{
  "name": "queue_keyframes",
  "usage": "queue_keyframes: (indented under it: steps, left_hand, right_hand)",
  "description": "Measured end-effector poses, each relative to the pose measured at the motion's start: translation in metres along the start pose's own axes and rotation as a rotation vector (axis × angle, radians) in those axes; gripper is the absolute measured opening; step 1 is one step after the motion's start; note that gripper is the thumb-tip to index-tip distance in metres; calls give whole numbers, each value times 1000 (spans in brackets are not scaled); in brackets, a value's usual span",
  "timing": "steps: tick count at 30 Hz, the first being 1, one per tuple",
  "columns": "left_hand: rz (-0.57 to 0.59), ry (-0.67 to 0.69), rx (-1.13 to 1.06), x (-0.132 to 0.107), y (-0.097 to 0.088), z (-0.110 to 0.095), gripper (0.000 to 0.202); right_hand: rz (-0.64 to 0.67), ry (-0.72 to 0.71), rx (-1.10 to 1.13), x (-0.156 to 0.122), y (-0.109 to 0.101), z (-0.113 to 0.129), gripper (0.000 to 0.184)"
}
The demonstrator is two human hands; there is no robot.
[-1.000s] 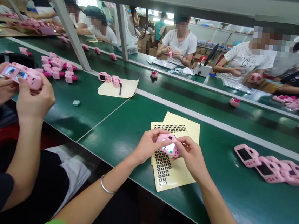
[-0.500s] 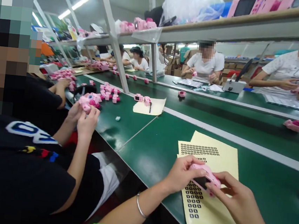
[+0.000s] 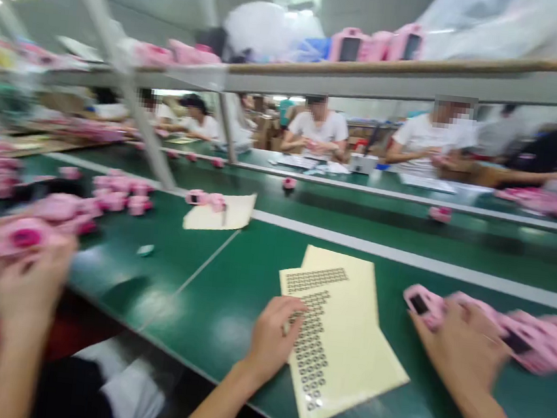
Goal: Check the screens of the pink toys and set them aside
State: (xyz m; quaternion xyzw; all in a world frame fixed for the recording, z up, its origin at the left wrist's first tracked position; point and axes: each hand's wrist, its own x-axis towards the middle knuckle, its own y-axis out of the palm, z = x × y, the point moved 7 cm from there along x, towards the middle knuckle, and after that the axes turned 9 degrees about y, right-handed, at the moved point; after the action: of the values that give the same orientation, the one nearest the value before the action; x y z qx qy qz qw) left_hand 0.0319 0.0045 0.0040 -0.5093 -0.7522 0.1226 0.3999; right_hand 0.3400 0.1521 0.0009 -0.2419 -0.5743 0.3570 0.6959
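Observation:
My left hand point(image 3: 273, 337) rests over the left edge of a pale yellow sticker sheet point(image 3: 344, 347) with rows of small dark square stickers. Its fingers are curled together; whatever is between the tips is too small and blurred to tell. To the right of the sheet, my right hand point(image 3: 467, 345) is closed around a pink toy camera point(image 3: 425, 306) with a small dark screen. Several more pink toy cameras point(image 3: 536, 342) lie in a row beyond that hand, partly hidden by it. A second yellow sheet point(image 3: 340, 259) lies under the first.
A co-worker's hands point(image 3: 29, 283) hold a pink camera at left. Further along are a cluster of pink cameras point(image 3: 122, 191) and a paper point(image 3: 229, 211) with cameras and a pen. A metal post point(image 3: 144, 117) and a loaded shelf point(image 3: 394, 75) stand over the green table point(image 3: 161, 303).
My hands have parted: the right hand moved right with the pink toy camera to the row of cameras, the left moved onto the sheet. The view has turned right.

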Motion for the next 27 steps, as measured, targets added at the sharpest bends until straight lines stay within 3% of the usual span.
queue_keyframes:
  steps: [3,5,9,14,18,21,27]
  left_hand:
    - [-25,50,46,13,0,15,19]
    - [-30,105,66,22,1,20,18]
    - [-44,208,111,28,1,23,20]
    - [-55,253,176,27,-3,26,26]
    - [-58,260,191,32,-5,25,26]
    - [-55,292,196,38,-5,23,25]
    - [-35,264,146,47,-6,18,20]
  right_hand:
    - [53,-32,-171,21,15,21,48]
    - [99,44,-214,42,32,14,44]
    - [89,151,-250,67,46,-24,45]
    - [30,144,-315,76,41,-80,45]
    - [59,81,-360,82,38,-124,46]
    - [70,127,-381,91,33,-153,46]
    - [69,220,-368,103,25,-179,44]
